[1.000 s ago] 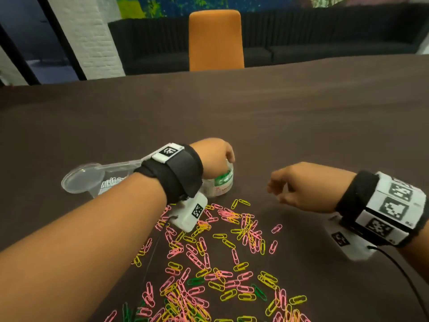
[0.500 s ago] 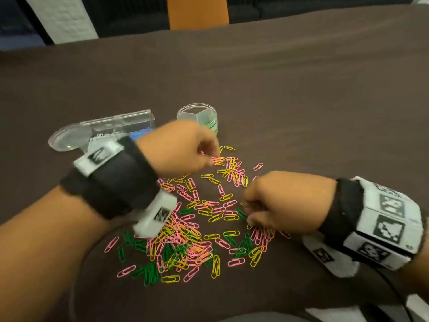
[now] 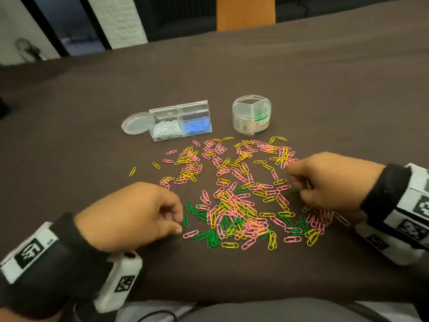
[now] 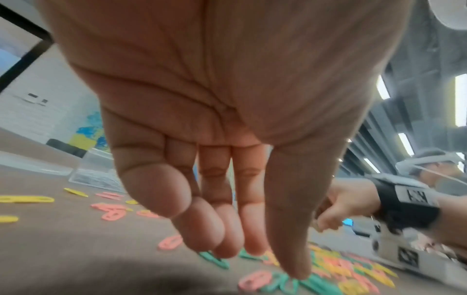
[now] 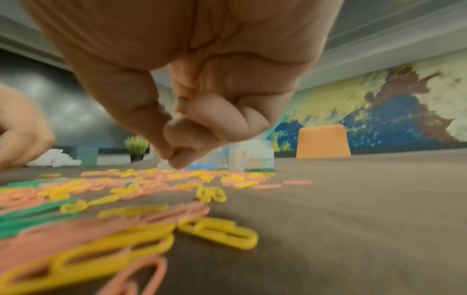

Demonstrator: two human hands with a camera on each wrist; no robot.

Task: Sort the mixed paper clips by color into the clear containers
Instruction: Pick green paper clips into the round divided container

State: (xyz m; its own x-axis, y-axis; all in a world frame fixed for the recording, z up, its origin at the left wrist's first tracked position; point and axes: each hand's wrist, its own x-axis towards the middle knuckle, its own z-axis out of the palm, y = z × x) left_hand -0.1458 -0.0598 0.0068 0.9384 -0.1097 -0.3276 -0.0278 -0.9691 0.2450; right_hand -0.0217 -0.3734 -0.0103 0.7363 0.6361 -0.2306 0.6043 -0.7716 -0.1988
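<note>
Pink, yellow and green paper clips (image 3: 234,205) lie scattered in a pile on the brown table. Behind the pile stand a round divided clear container (image 3: 251,115) and a rectangular clear box (image 3: 181,122) holding white and blue clips. My left hand (image 3: 180,223) hovers at the pile's near left edge. Its fingers (image 4: 202,229) hang relaxed over green clips (image 4: 215,259) and hold nothing. My right hand (image 3: 293,180) is at the pile's right side, curled, with thumb and forefinger (image 5: 174,159) pressed together. No clip shows between them.
A round clear lid (image 3: 137,123) lies left of the rectangular box. An orange chair (image 3: 246,12) stands at the table's far edge. A single yellow clip (image 3: 132,171) lies apart to the left. Bare brown tabletop (image 3: 325,89) stretches behind and to both sides.
My left hand has come back from the round container to the pile's near left edge. My right hand has gone to the pile's right side. The head view has tilted down.
</note>
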